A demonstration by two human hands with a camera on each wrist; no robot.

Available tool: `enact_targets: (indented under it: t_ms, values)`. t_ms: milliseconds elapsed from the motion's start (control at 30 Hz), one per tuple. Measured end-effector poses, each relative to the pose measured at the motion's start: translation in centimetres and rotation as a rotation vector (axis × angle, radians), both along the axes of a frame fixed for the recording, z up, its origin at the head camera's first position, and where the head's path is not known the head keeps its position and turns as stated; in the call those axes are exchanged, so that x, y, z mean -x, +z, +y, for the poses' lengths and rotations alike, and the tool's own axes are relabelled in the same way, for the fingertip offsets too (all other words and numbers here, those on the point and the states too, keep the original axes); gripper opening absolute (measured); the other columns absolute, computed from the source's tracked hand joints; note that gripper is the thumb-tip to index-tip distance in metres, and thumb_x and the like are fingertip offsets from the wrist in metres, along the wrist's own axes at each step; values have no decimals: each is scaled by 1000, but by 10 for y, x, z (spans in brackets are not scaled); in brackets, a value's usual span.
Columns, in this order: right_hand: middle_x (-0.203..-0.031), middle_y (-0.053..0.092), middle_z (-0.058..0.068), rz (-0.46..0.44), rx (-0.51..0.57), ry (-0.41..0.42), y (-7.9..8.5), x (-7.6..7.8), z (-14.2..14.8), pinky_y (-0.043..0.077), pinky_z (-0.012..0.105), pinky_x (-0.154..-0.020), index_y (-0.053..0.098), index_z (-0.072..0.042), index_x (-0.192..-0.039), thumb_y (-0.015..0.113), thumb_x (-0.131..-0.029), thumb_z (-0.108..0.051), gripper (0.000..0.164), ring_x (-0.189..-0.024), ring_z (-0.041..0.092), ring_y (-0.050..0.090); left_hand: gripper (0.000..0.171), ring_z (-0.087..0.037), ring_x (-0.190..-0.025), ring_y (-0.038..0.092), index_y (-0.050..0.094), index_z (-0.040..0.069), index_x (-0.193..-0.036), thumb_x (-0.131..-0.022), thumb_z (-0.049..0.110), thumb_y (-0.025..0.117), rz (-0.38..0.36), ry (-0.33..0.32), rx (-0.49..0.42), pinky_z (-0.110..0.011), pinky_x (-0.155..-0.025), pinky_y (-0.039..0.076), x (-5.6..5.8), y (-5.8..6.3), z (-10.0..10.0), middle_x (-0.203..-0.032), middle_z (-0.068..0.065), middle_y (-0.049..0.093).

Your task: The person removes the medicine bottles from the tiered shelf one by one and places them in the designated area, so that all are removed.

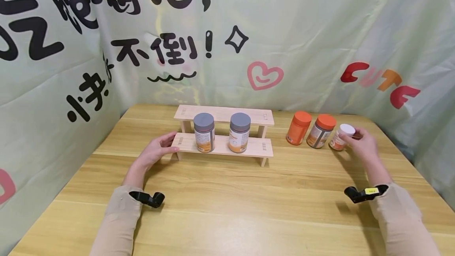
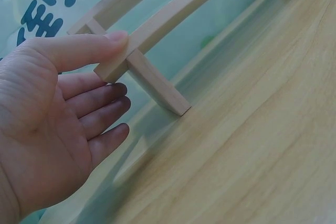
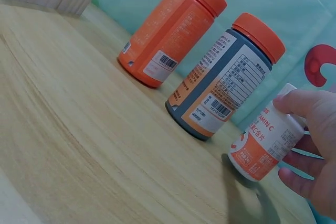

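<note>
My right hand (image 1: 364, 144) holds a small white-capped vitamin C bottle (image 3: 266, 139), thumb on one side and fingers on the other. The bottle stands at the right end of a row, its base at the tabletop. With thumb and forefinger, my left hand (image 1: 158, 149) grips the left end of the lower board of a two-step wooden shelf (image 1: 222, 150); its other fingers spread loosely below the board (image 2: 107, 103). Two grey-capped bottles stand upright on that lower board, a left one (image 1: 204, 133) and a right one (image 1: 239, 133).
Left of the vitamin C bottle stand an orange bottle (image 1: 298, 129) and a dark bottle with an orange cap (image 1: 320, 132). The upper shelf board (image 1: 227, 113) bears nothing. A printed cloth (image 1: 305, 31) hangs behind and beside the wooden table (image 1: 227, 204).
</note>
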State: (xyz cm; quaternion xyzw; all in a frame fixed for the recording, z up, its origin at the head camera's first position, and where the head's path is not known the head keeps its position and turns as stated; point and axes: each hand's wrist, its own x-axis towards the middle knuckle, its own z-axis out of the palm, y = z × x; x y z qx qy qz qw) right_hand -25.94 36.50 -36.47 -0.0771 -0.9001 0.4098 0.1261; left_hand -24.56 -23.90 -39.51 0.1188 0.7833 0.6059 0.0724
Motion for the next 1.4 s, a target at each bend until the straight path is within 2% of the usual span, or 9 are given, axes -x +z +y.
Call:
enact_targets:
  t_ms: [267,400,533,833,900,1000,1133,1233,1400]
  values:
    - [-117,48,25,-1,9,-8,-2,-1,-3,37,11,-65,40,13,-129,59,-89,-34,64,-76,-9,38,71,-40,-131,28,24,-8,-142,-85,6,64,1,5,4,-48,-107,24,-1,1,0,-145,-28,26]
    - [-120,46,26,-20,39,-3,-2,0,-3,37,10,-65,37,13,-132,57,-90,-35,67,-80,-7,38,71,-40,-132,27,24,-8,-143,-86,7,64,-1,0,4,-48,-108,24,-1,2,0,-146,-28,25]
    - [-124,44,29,-33,25,16,-2,-1,-3,36,13,-67,35,13,-133,56,-90,-36,68,-82,-6,38,71,-40,-132,27,24,-7,-143,-86,7,64,-4,2,6,-48,-108,23,0,1,0,-146,-27,25]
    - [-124,42,25,-44,49,24,8,-6,-1,39,13,-72,29,12,-138,56,-90,-37,73,-87,-3,39,72,-39,-132,29,24,-7,-143,-86,8,65,-3,3,12,-48,-107,24,1,0,-1,-146,-26,26]
    - [-121,45,21,-34,55,25,11,-8,-1,40,12,-73,28,11,-139,56,-91,-36,73,-88,-4,39,71,-39,-131,29,24,-6,-143,-86,8,64,-3,6,12,-48,-107,24,1,0,-2,-146,-26,27]
    - [-109,50,2,-12,77,36,17,-11,-1,40,9,-71,26,12,-139,57,-91,-34,73,-85,-8,39,71,-40,-131,29,23,-7,-143,-86,8,64,4,6,15,-48,-107,24,1,0,-2,-146,-26,27]
    - [-93,43,-20,29,93,44,24,-14,0,36,4,-65,27,12,-138,58,-90,-33,73,-80,-13,39,72,-40,-131,29,23,-7,-143,-86,7,64,9,5,12,-49,-107,23,0,-1,-3,-146,-27,26]
    - [-89,42,-25,46,85,35,27,-17,1,36,3,-64,29,11,-137,60,-89,-33,72,-78,-14,40,73,-40,-131,29,23,-7,-143,-86,9,65,11,3,14,-49,-107,24,1,-2,-3,-146,-26,26]
    - [-90,43,-26,60,77,39,33,-24,1,36,3,-64,30,10,-138,60,-89,-34,72,-81,-13,41,74,-39,-131,30,24,-6,-143,-85,11,67,3,8,20,-48,-107,25,3,-4,-2,-146,-25,27]
